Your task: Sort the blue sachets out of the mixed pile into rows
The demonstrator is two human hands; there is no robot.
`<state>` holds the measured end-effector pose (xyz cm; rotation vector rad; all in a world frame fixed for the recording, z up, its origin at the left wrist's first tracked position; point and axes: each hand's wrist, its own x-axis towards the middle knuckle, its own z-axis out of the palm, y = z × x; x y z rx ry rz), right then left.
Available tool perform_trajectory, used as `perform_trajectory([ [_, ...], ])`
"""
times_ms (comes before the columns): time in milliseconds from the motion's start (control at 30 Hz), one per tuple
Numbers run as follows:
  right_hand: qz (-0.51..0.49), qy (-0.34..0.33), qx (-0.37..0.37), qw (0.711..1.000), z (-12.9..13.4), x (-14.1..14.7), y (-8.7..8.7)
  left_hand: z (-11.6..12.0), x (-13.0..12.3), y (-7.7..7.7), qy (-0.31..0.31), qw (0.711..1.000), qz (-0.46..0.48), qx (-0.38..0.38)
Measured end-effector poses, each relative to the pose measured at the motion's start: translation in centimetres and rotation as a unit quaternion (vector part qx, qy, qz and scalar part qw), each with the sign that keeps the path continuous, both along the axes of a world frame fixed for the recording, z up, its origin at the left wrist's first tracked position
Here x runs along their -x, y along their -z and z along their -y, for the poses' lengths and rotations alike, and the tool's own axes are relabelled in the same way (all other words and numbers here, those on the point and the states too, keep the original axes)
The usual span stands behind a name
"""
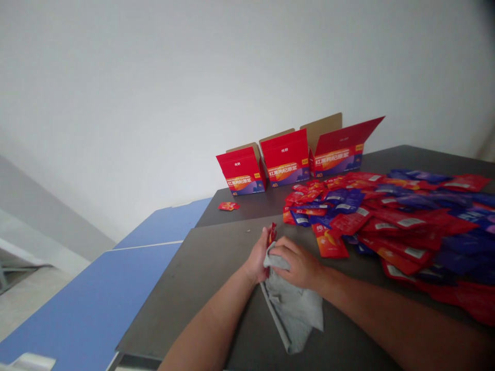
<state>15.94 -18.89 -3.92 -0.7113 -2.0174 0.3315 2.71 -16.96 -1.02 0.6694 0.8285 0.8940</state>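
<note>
My left hand (pixel 258 259) is closed around a small red sachet (pixel 273 233), whose top end sticks up past the fingers. A grey cloth (pixel 296 314) hangs from my right hand (pixel 296 262), which grips it and presses it against the sachet. Most of the sachet is hidden behind the cloth and fingers. Just beyond my right hand lies a red sachet with an orange print (pixel 330 242), at the near edge of a large heap of red and purple sachets (pixel 402 221).
Three open red cartons (pixel 243 174) stand in a row at the back against the wall. A lone red sachet (pixel 229 206) lies before the left carton. The dark table (pixel 185 288) adjoins a lower-left blue table (pixel 100 293). The heap spreads across the right side.
</note>
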Motion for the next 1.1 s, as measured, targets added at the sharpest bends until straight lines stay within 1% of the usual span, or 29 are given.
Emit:
perform_trajectory([
  [67, -0.018, 0.012, 0.006, 1.000, 0.1, 0.1, -0.1, 0.1, -0.4, 0.2, -0.022, 0.999, -0.012, -0.032],
  [133, -0.070, 0.052, 0.019, 0.996, -0.3, 0.1, 0.0, 0.2, -0.6, 0.2, -0.021, 0.998, -0.010, -0.056],
  [233, -0.147, 0.128, 0.042, 0.980, -1.4, 0.0, 0.2, 0.2, -0.4, 0.3, 0.026, 0.997, -0.007, -0.073],
  [333, -0.197, 0.192, 0.087, 0.958, -2.7, -0.2, 0.6, 0.4, 0.4, 0.6, 0.070, 0.992, -0.046, -0.091],
  [433, -0.228, 0.227, 0.146, 0.936, -3.8, -0.5, 1.2, 0.5, 1.3, 0.6, 0.091, 0.985, -0.108, -0.098],
  [500, -0.237, 0.237, 0.176, 0.926, -4.2, -0.5, 1.5, 0.5, 1.7, 0.4, 0.097, 0.984, -0.119, -0.093],
  [567, -0.231, 0.236, 0.189, 0.925, -4.4, -0.4, 1.7, 0.1, 1.7, 0.0, 0.073, 0.989, -0.094, -0.090],
  [633, -0.209, 0.212, 0.184, 0.937, -4.4, -0.2, 1.7, -0.4, 1.7, -0.3, 0.023, 0.995, -0.060, -0.072],
  [700, -0.185, 0.185, 0.170, 0.950, -4.2, -0.1, 1.6, -1.2, 1.9, -0.4, -0.033, 0.998, -0.047, -0.031],
  [767, -0.172, 0.172, 0.161, 0.957, -4.0, 0.1, 1.4, -1.9, 2.3, -0.3, -0.068, 0.995, -0.068, 0.011],
  [833, -0.167, 0.171, 0.159, 0.958, -3.9, 0.2, 1.3, -2.8, 2.6, -0.3, -0.081, 0.990, -0.109, 0.026],
  [900, -0.161, 0.165, 0.162, 0.960, -3.8, 0.3, 1.2, -3.9, 2.3, -0.9, -0.081, 0.984, -0.156, 0.008],
  [933, -0.158, 0.162, 0.163, 0.960, -3.7, 0.3, 1.2, -4.6, 1.9, -1.4, -0.081, 0.981, -0.177, -0.016],
  [1000, -0.154, 0.159, 0.165, 0.961, -3.7, 0.4, 1.2, -6.6, 0.2, -3.0, -0.071, 0.971, -0.211, -0.087],
  [1033, -0.152, 0.159, 0.165, 0.961, -3.7, 0.4, 1.2, -7.7, -1.0, -4.0, -0.049, 0.966, -0.221, -0.126],
  [1100, -0.146, 0.157, 0.170, 0.962, -3.6, 0.4, 1.2, -9.9, -4.0, -5.7, 0.019, 0.953, -0.237, -0.187],
])
